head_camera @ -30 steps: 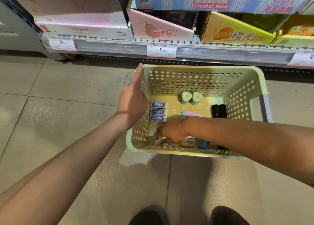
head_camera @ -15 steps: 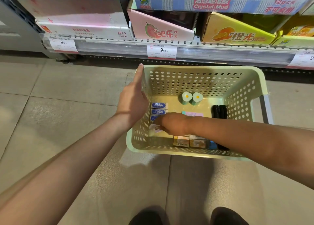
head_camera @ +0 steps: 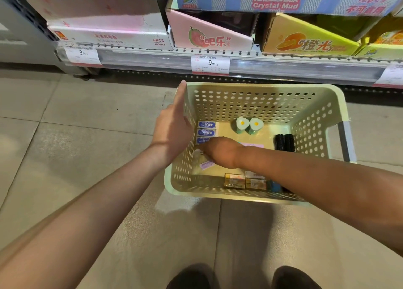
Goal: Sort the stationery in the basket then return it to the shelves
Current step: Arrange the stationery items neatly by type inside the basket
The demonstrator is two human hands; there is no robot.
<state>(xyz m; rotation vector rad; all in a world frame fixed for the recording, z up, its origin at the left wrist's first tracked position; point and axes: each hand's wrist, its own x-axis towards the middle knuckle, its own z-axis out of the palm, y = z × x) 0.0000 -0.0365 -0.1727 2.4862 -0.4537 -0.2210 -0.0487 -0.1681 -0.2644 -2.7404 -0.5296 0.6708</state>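
Basket (head_camera: 257,196) on floor tiles, just before the shelf (head_camera: 218,58). Left hand (head_camera: 174,129) flat against basket's left wall outside, fingers straight, holding nothing. Right hand (head_camera: 220,152) inside basket, low at left wall, over a pale packet (head_camera: 207,164); grip cannot be told. In basket: blue erasers (head_camera: 206,129) far left, egg-topped pair (head_camera: 248,125) mid-back, black items (head_camera: 284,142) right, yellow boxes (head_camera: 245,180) near wall.
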